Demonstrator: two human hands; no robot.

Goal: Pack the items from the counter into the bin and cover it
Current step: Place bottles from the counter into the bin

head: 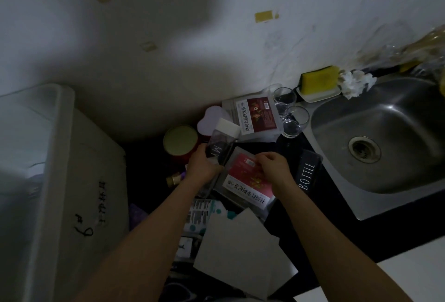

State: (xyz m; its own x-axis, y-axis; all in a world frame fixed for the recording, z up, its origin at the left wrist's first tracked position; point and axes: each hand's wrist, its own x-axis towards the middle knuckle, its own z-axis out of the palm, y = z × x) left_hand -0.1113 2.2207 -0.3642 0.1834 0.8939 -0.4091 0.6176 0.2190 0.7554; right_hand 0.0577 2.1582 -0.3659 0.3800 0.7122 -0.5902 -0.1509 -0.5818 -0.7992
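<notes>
A pale translucent bin [60, 181] fills the left side, with handwriting on its wall. On the dark counter my left hand [201, 165] grips a clear bottle with a white cap [222, 140]. My right hand [274, 167] pinches the top edge of a red tea pouch [243, 179] lying flat. Behind them lie a second, dark red tea pouch [254, 116], a red tin with a pale lid [180, 141] and a lilac heart-shaped piece [212, 118]. A dark bottle lettered BOTTLE [308, 174] lies to the right of my right hand.
A steel sink [385, 138] takes the right side. Two clear glasses [289, 114] stand near its rim, beside a yellow sponge in a tray [319, 80]. A grey card [243, 251] and printed packets [199, 215] lie near me. A white wall stands close behind.
</notes>
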